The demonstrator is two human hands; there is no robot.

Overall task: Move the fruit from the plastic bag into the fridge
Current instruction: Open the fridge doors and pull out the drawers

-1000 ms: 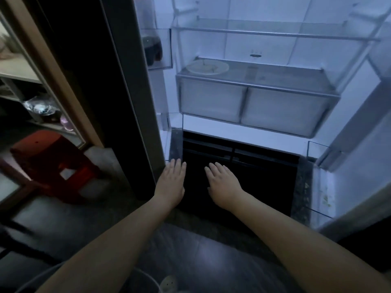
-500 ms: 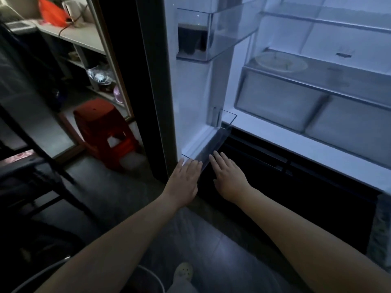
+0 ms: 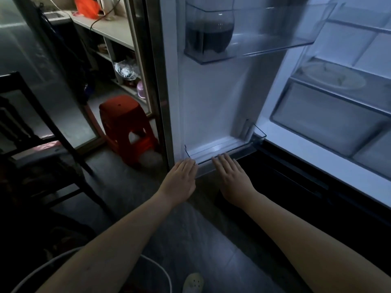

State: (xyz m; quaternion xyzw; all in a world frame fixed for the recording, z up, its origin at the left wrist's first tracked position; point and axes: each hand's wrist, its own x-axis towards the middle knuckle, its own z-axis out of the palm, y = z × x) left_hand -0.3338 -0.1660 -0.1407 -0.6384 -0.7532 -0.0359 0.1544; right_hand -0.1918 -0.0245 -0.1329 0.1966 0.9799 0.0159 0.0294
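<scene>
Far left, a red thing (image 3: 86,6) lies on the desk (image 3: 110,28); whether it holds the fruit I cannot tell; the left hand (image 3: 179,178) and right hand (image 3: 232,176) lie flat, fingers straight, holding nothing, at the near edge of the door bin (image 3: 211,154), likely judging room; the fridge (image 3: 317,123) stands open on the right, with no fruit visible inside.

Dark bottle (image 3: 209,32) in the fridge (image 3: 213,102) door bin (image 3: 275,45) cut off by the top edge, orange bag (image 3: 86,6) cropped there too, plate (image 3: 332,78) blurred, chair (image 3: 31,123) cut by the left edge, white rim (image 3: 63,265) and pale shoe (image 3: 193,282) clipped at the bottom, shelf clutter (image 3: 125,69) too dim to identify.
</scene>
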